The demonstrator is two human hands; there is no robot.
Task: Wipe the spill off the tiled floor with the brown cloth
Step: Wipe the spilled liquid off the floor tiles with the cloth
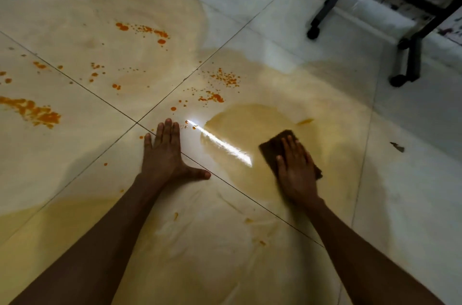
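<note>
Nearest bit of the tiled floor: smeared yellowish film with a few small orange flecks, grout lines crossing diagonally. Left hand flat on the tile, fingers straight and together, thumb splayed out to the side, holding nothing, planted right on a grout line. Right hand pressing flat on the brown cloth, fingers straight on top of it, cloth poking out past the fingertips and a little at the far side of the hand. Cloth sitting inside a darker wet pool of the spill, bright glare streak just to its left. Clean pale tile out to the right of the cloth, plenty of open floor there, one small dark scrap lying on it. Further out, orange droplets and blobs scattered across the next tiles, a thick patch far left. Way back right, black furniture legs on casters near the wall. No containers anywhere in view.
</note>
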